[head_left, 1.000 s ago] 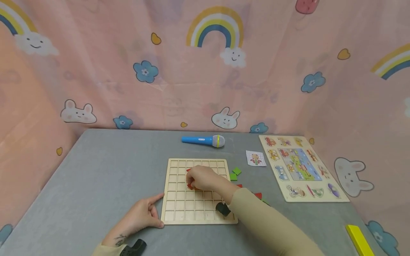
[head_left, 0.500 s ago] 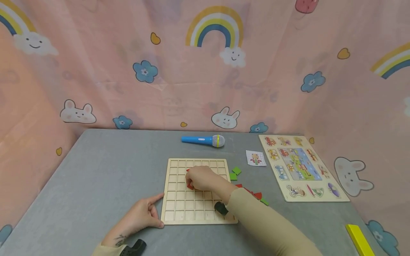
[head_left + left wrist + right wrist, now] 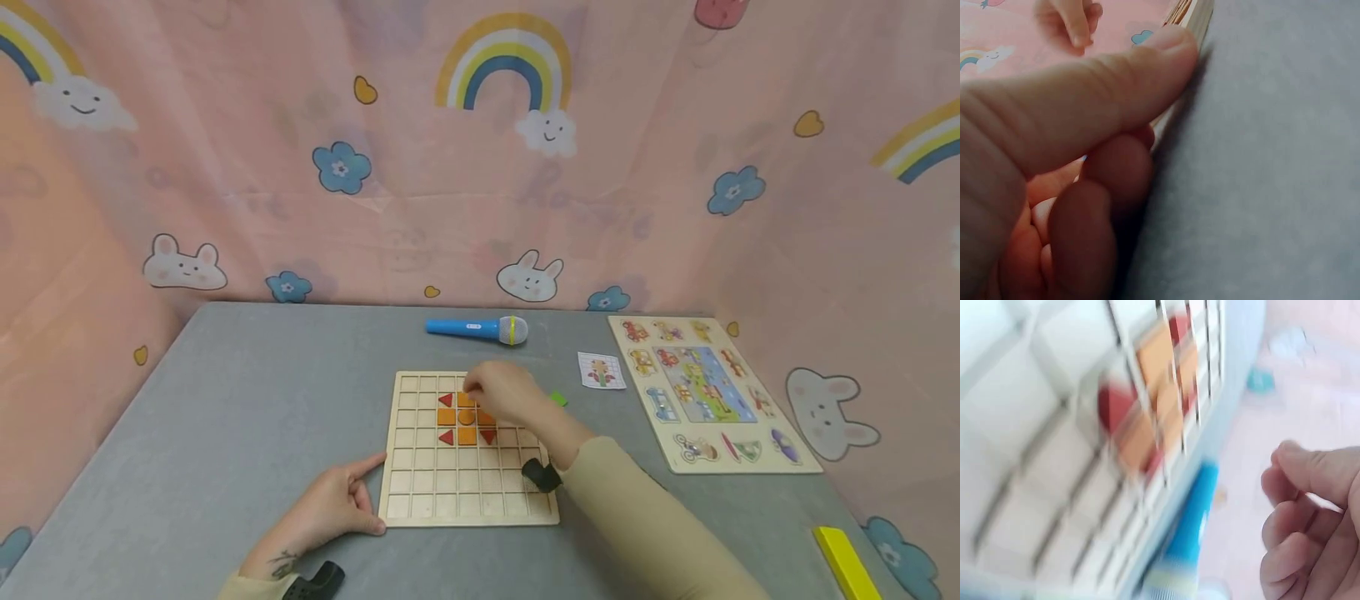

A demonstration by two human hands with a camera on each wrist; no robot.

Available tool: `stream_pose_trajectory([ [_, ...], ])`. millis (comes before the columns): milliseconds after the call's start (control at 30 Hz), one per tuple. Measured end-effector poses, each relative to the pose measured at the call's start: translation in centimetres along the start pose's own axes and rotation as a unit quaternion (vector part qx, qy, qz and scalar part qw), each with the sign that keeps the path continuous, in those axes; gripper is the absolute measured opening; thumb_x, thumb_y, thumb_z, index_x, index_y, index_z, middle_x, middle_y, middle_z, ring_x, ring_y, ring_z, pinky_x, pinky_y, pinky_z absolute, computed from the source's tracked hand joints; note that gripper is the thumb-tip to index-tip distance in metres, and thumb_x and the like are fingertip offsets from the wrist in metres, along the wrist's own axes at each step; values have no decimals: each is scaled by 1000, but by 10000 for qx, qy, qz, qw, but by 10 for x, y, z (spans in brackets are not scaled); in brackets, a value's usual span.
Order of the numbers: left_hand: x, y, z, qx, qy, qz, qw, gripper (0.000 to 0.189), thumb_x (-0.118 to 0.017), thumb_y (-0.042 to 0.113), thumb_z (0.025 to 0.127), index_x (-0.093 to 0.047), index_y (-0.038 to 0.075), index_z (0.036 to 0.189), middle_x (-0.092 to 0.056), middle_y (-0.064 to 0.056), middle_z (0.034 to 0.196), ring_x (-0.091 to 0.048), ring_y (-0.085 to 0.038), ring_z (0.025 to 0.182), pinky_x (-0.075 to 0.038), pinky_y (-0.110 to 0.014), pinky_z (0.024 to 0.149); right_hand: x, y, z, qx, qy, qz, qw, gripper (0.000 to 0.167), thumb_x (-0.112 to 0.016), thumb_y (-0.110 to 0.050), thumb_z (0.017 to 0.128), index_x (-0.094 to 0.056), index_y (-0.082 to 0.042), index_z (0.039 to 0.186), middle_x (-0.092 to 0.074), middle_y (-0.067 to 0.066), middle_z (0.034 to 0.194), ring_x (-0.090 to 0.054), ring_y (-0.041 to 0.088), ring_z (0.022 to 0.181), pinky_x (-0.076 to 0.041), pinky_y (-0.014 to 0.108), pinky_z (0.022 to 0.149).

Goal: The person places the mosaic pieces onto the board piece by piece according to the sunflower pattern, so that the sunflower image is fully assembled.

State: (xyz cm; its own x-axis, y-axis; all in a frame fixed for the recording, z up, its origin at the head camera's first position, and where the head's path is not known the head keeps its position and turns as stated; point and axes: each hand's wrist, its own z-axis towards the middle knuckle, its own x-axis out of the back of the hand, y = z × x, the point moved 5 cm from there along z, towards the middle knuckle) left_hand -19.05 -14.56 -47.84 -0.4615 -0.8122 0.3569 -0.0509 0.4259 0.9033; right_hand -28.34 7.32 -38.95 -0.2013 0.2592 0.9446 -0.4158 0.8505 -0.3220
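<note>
Pale wood meets the left hand [image 3: 337, 500]: thumb at the near left corner of a gridded board [image 3: 420, 482], forefinger stretched to its left edge, other fingers bent. The right hand [image 3: 504, 390] hangs over the board's far half, thumb and forefinger drawn together, remaining fingers curled. Orange squares [image 3: 467, 436] surround an orange disc [image 3: 467, 417] in a cross, with red triangles [image 3: 447, 437] at its corners. The board lies flat on the grey bench [image 3: 300, 375], a blue microphone [image 3: 465, 329] beyond it.

Pale gridded board [image 3: 467, 482], orange squares [image 3: 467, 436], red triangles [image 3: 447, 437], blue microphone [image 3: 465, 329], grey table [image 3: 277, 392], pink backdrop [image 3: 435, 200] with rainbows.
</note>
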Motion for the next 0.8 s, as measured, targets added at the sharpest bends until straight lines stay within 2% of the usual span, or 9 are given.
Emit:
stream_pose_trajectory([
  [133,0,0,1,-10,13,19,10000,101,-85,5,56,-31,-6,140,-59,-4,57,-50,-12,47,-39,-26,44,20,48,-12,-766,378,74,9963,19,-58,-8,88,-69,-5,102,-67,7,95,-57,17,79,-49,35,72],
  [267,0,0,1,-32,59,56,10000,101,-85,4,55,-32,-7,140,-59,-4,56,-48,-10,47,-37,-25,43,19,91,-26,-1215,181,-248,9921,30,-56,-2,84,-66,-4,112,-65,12,106,-59,23,90,-48,38,72],
  [333,0,-1,0,-32,33,26,10000,101,-85,5,55,-32,-7,140,-59,-4,56,-48,-10,47,-37,-25,43,12,104,-32,-1187,-27,-316,9924,36,-56,1,82,-64,-5,117,-63,15,111,-59,28,99,-49,41,74],
  [433,0,-1,0,-38,-22,-40,10000,102,-85,5,55,-31,-7,140,-59,-5,57,-50,-11,47,-38,-26,43,2,116,-38,-1033,-241,-387,9936,38,-59,0,82,-63,-7,119,-60,16,116,-57,32,106,-47,45,81],
  [533,-1,-1,0,-40,-45,-103,9999,102,-85,5,55,-30,-7,141,-59,-5,57,-50,-12,47,-38,-26,43,-3,122,-42,-952,-224,-432,9943,32,-62,-1,80,-67,-6,111,-58,13,108,-58,29,98,-47,44,82],
  [667,-1,-1,0,-68,-4,-87,9999,102,-86,4,54,-31,-7,140,-59,-5,57,-50,-12,47,-38,-25,43,-4,127,-46,-1181,-63,-266,9926,15,-69,-4,76,-65,-6,91,-58,6,90,-56,21,81,-46,40,74],
  [800,-1,-1,0,-96,4,-54,9999,102,-86,5,54,-31,-8,140,-58,-5,57,-49,-12,47,-39,-26,43,2,122,-50,-1471,137,163,9889,11,-70,-6,76,-59,-7,80,-58,3,77,-51,17,68,-43,33,63],
])
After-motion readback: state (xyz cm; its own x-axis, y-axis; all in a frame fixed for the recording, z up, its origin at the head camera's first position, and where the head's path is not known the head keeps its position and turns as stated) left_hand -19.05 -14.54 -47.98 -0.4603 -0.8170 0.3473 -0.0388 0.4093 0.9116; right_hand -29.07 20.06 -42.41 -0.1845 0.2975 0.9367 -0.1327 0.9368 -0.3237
